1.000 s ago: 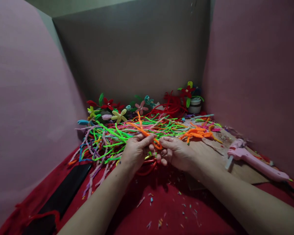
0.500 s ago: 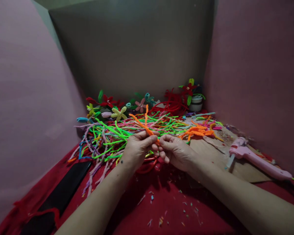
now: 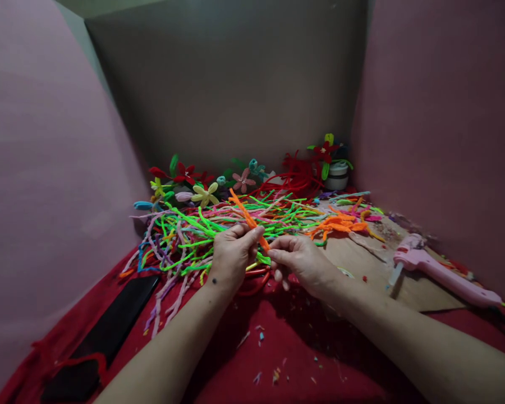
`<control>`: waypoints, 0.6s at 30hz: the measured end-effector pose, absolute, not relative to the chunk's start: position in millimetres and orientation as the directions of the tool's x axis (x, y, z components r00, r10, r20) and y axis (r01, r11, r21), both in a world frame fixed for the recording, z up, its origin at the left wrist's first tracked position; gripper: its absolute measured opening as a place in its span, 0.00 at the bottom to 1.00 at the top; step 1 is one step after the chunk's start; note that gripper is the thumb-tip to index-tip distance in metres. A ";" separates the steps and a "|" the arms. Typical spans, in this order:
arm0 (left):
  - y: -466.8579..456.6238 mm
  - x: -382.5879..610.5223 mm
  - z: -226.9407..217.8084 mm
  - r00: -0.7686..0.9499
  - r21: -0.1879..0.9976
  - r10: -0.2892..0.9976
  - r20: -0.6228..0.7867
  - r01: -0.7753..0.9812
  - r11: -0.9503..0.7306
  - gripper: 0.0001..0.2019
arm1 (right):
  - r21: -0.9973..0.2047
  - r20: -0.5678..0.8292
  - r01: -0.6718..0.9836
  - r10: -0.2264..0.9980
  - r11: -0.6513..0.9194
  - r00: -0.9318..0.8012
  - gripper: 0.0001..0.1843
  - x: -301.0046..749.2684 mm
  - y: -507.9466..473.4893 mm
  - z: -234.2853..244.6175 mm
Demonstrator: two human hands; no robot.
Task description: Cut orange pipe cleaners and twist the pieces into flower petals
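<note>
Several loose scraps [image 3: 276, 375] litter the near red cloth [image 3: 219, 359]; fibres could catch on fuzzy work brought down there. Just beyond, centre: orange stem [image 3: 244, 211] held above the cloth, slanting far-left. Left hand [image 3: 232, 253] clamped on its middle, thumb against fingers; right hand [image 3: 299, 259] pinching its near end. Risk: uneven twisting or a hard tug between the two pinches might kink it or slip the short end free. Right: glue gun [image 3: 441, 272], nozzle aimed near-left, close to the right forearm; heat cannot be told, but a sideways swing might touch it. Farther: tangled green stems [image 3: 202, 227] could snag the stem's far tip. Farthest: finished-looking flowers [image 3: 205, 194], well apart.
</note>
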State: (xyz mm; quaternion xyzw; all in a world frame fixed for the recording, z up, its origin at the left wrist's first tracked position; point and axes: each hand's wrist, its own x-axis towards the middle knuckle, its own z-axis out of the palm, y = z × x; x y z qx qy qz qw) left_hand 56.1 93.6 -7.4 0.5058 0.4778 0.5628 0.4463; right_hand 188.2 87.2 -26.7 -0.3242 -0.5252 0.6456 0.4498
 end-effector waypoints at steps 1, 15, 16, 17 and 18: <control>94.5 56.0 -7.7 -0.096 0.990 0.987 0.129 -0.040 -0.134 0.14 | -0.971 0.041 -0.234 0.920 -0.056 -0.390 0.12 188.3 86.7 -26.4; 95.0 56.4 -14.2 0.058 0.981 0.996 0.061 -0.188 -0.049 0.13 | -0.938 0.036 -0.320 0.882 -0.132 -0.470 0.12 190.7 95.0 -37.9; 94.5 56.4 -13.5 0.063 0.983 0.997 0.051 -0.177 -0.039 0.12 | -0.939 0.041 -0.320 0.884 -0.124 -0.466 0.12 190.7 94.7 -37.4; 93.9 56.4 -12.7 0.066 0.986 0.997 0.041 -0.163 -0.030 0.12 | -0.945 0.051 -0.311 0.888 -0.106 -0.456 0.12 190.6 94.2 -36.7; 93.4 56.5 -11.9 0.068 0.989 0.997 0.032 -0.145 -0.022 0.11 | -0.952 0.059 -0.293 0.893 -0.084 -0.446 0.11 190.5 93.6 -35.9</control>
